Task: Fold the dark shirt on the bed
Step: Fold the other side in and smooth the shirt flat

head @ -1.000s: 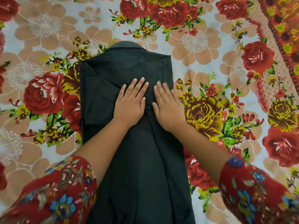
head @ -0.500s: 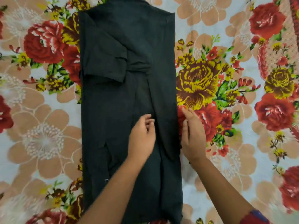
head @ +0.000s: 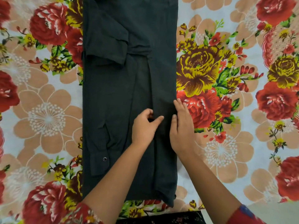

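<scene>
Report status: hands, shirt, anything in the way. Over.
Left hand pinches dark shirt near centre fold. Right hand flat along its right edge. Shirt a long strip on floral bedsheet. Nothing in the way.

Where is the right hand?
Head view: right hand lies flat along the right edge of the shirt, beside the red rose print, left hand just left of it.

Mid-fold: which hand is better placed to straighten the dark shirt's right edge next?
Right, probably. The right hand lies with straight fingers along that edge of the dark shirt; the left hand sits mid-shirt, fingers curled, seemingly pinching the centre crease.
</scene>
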